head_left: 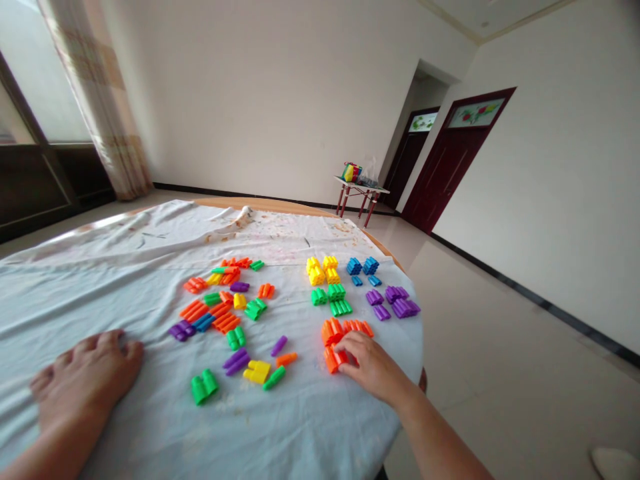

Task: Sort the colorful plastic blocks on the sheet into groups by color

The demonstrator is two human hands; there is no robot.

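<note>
This looks like a room in a home; a patterned curtain (pixel 100 93) hangs beside a window (pixel 35 73) at the upper left; a dark red door (pixel 453 160) with a flower-decorated pane (pixel 475 113) stands at the upper right, above a glossy floor (pixel 490 320); across the lower half, a printed cloth (pixel 150 427) covers a rounded wooden table (pixel 295 205), with colourful toy blocks (pixel 257 372) spread over it.

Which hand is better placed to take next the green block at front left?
Probably the left hand: it lies on the cloth, nearer that green block, while the right hand touches an orange block.
</note>
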